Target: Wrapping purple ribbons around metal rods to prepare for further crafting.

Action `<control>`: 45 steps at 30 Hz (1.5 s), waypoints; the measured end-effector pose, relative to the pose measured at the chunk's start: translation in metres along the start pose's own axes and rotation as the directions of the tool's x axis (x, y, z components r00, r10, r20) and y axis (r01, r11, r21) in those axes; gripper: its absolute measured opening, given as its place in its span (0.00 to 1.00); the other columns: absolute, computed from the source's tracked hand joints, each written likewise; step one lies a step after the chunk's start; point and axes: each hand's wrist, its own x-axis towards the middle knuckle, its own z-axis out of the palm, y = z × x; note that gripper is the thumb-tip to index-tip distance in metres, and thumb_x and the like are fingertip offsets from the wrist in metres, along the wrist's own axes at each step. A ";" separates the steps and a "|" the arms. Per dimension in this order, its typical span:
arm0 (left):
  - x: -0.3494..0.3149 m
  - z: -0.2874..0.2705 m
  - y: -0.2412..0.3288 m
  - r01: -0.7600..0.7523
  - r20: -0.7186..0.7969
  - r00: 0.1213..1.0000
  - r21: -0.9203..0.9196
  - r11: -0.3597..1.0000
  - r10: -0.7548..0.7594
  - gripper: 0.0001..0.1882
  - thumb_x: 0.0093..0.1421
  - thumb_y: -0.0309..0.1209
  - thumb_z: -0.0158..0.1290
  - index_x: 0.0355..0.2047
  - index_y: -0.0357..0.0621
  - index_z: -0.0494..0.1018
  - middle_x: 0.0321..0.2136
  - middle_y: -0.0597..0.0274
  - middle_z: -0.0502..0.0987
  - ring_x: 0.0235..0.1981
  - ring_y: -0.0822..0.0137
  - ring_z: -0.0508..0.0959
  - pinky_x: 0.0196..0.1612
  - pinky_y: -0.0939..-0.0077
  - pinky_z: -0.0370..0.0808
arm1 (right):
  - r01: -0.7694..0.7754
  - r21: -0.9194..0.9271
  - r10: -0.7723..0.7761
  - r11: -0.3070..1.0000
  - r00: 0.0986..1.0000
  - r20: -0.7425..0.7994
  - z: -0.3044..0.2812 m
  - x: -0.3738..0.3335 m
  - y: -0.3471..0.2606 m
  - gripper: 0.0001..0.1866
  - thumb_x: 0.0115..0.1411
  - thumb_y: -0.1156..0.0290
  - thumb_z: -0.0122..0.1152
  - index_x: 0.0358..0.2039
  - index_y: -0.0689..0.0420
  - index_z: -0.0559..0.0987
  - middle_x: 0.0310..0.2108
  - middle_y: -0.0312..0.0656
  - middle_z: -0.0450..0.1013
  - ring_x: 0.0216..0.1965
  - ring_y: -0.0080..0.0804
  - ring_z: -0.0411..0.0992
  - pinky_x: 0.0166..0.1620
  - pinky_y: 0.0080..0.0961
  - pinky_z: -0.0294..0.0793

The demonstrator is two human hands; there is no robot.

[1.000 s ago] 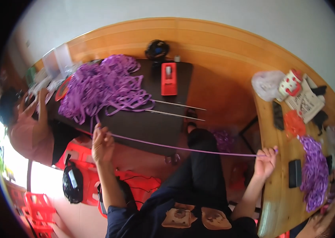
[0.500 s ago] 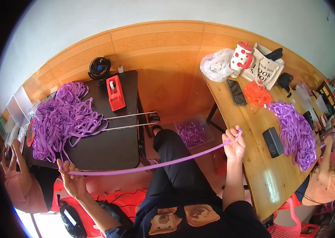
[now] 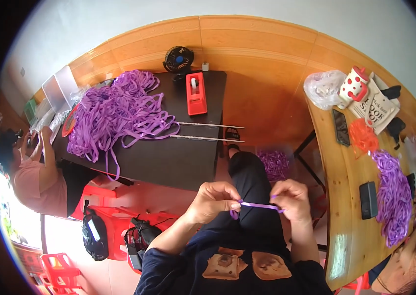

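A purple strap (image 3: 262,206) runs short and nearly level between my two hands, above my lap. My left hand (image 3: 214,201) pinches it between thumb and fingers, and a small loop hangs just below the fingertips. My right hand (image 3: 291,199) is closed on the other end, its fingers bent toward my left hand. To the left, a large tangled heap of purple straps (image 3: 114,115) covers much of the dark table, one strand drooping over its front edge. Two thin metal rods (image 3: 213,138) stick out from beside the heap past the table's right edge.
On the dark table (image 3: 188,167) stand a red tape dispenser (image 3: 196,96) and a small black fan (image 3: 178,60). The wooden table (image 3: 343,216) at right bears another strap bundle (image 3: 394,196), a phone (image 3: 340,128) and a dotted cup (image 3: 354,86). A bin of purple pieces (image 3: 274,164) sits between. People work at both sides.
My hands have come together from wide apart, so the strap once stretched across my lap is now gathered short between them. The view has swung to the left.
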 end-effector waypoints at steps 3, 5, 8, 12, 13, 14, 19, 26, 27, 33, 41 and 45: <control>0.001 0.000 -0.008 0.022 -0.041 0.999 0.038 0.999 -0.020 0.07 0.55 0.15 0.55 0.35 0.32 0.76 0.28 0.60 0.78 0.29 0.73 0.78 0.33 0.83 0.74 | 0.018 -0.050 -0.012 0.999 0.993 0.119 0.023 0.005 -0.003 0.07 0.51 0.88 0.61 0.30 0.63 0.78 0.26 0.36 0.72 0.21 0.13 0.63 0.23 0.11 0.58; 0.002 -0.001 -0.009 0.044 -0.064 0.997 0.053 0.998 -0.041 0.07 0.55 0.15 0.55 0.36 0.32 0.76 0.28 0.60 0.78 0.29 0.74 0.77 0.33 0.83 0.74 | 0.082 -0.145 -0.056 0.986 0.984 0.172 0.030 0.008 -0.005 0.06 0.53 0.87 0.60 0.32 0.64 0.78 0.27 0.36 0.73 0.21 0.13 0.63 0.23 0.11 0.58; 0.002 -0.001 -0.009 0.061 -0.059 0.997 0.032 0.998 -0.059 0.08 0.56 0.16 0.55 0.37 0.32 0.77 0.28 0.61 0.78 0.30 0.75 0.77 0.33 0.85 0.73 | 0.169 -0.249 -0.123 0.954 0.975 0.187 0.038 0.011 -0.003 0.06 0.53 0.87 0.59 0.32 0.65 0.78 0.27 0.39 0.73 0.22 0.15 0.64 0.24 0.12 0.60; 0.000 0.001 -0.012 0.014 -0.091 0.996 0.058 0.998 -0.009 0.08 0.55 0.16 0.55 0.36 0.32 0.77 0.28 0.61 0.78 0.30 0.75 0.77 0.34 0.85 0.73 | 0.246 -0.380 -0.190 0.892 0.965 0.178 0.043 0.012 -0.002 0.05 0.54 0.87 0.58 0.32 0.66 0.76 0.27 0.41 0.73 0.22 0.18 0.66 0.24 0.14 0.61; 0.000 0.001 -0.013 0.011 -0.093 0.996 0.061 0.998 -0.005 0.07 0.55 0.15 0.56 0.36 0.32 0.77 0.29 0.60 0.78 0.30 0.75 0.77 0.35 0.85 0.74 | 0.244 -0.381 -0.188 0.892 0.966 0.177 0.045 0.012 -0.003 0.05 0.54 0.87 0.58 0.32 0.66 0.76 0.27 0.41 0.73 0.22 0.18 0.66 0.24 0.14 0.61; -0.001 0.002 -0.012 0.012 -0.093 0.996 0.059 0.998 -0.006 0.07 0.55 0.15 0.56 0.36 0.32 0.77 0.29 0.60 0.78 0.30 0.75 0.77 0.35 0.85 0.74 | 0.258 -0.384 -0.197 0.887 0.962 0.190 0.046 0.013 -0.004 0.05 0.54 0.87 0.58 0.32 0.66 0.76 0.27 0.41 0.73 0.22 0.19 0.67 0.24 0.14 0.62; -0.001 0.001 -0.013 -0.017 -0.090 0.996 0.051 0.999 0.021 0.07 0.54 0.14 0.56 0.34 0.32 0.77 0.30 0.59 0.78 0.33 0.74 0.78 0.38 0.83 0.75 | 0.330 -0.414 -0.238 0.849 0.936 0.259 0.047 0.017 -0.007 0.06 0.53 0.88 0.57 0.32 0.66 0.76 0.26 0.42 0.72 0.22 0.21 0.68 0.24 0.16 0.62; -0.003 0.001 -0.011 -0.065 -0.086 0.994 0.102 0.993 0.074 0.07 0.55 0.14 0.56 0.34 0.33 0.77 0.31 0.60 0.78 0.32 0.75 0.77 0.36 0.84 0.74 | 0.393 -0.449 -0.275 0.802 0.911 0.306 0.050 0.019 -0.010 0.06 0.52 0.87 0.57 0.32 0.65 0.76 0.25 0.42 0.72 0.19 0.22 0.67 0.22 0.17 0.62; -0.004 0.003 -0.009 -0.072 -0.083 0.993 0.131 0.989 0.083 0.06 0.55 0.15 0.56 0.34 0.33 0.78 0.31 0.60 0.77 0.32 0.75 0.77 0.36 0.84 0.74 | 0.378 -0.448 -0.263 0.810 0.917 0.299 0.051 0.018 -0.010 0.06 0.53 0.87 0.57 0.32 0.65 0.76 0.25 0.42 0.73 0.19 0.22 0.67 0.22 0.17 0.61; -0.005 0.008 -0.004 -0.084 -0.055 0.994 0.165 0.983 0.094 0.06 0.55 0.15 0.56 0.33 0.34 0.78 0.31 0.60 0.77 0.33 0.74 0.76 0.37 0.83 0.73 | 0.374 -0.440 -0.253 0.816 0.917 0.309 0.051 0.016 -0.009 0.09 0.52 0.88 0.57 0.34 0.64 0.73 0.27 0.44 0.74 0.21 0.27 0.71 0.23 0.18 0.67; -0.009 0.013 0.006 -0.114 -0.032 0.990 0.379 0.918 0.136 0.04 0.56 0.16 0.55 0.31 0.35 0.78 0.29 0.62 0.76 0.30 0.75 0.75 0.33 0.83 0.71 | 0.462 -0.487 -0.272 0.741 0.870 0.412 0.052 0.015 -0.012 0.11 0.51 0.86 0.59 0.36 0.62 0.73 0.25 0.45 0.74 0.23 0.39 0.75 0.25 0.25 0.72; -0.010 0.015 0.009 -0.192 0.043 0.977 0.587 0.786 0.207 0.03 0.55 0.17 0.56 0.30 0.35 0.78 0.28 0.63 0.76 0.28 0.77 0.74 0.30 0.84 0.69 | 0.473 -0.499 -0.251 0.726 0.858 0.448 0.053 0.017 -0.017 0.13 0.50 0.89 0.57 0.36 0.62 0.72 0.24 0.45 0.73 0.22 0.38 0.74 0.25 0.25 0.72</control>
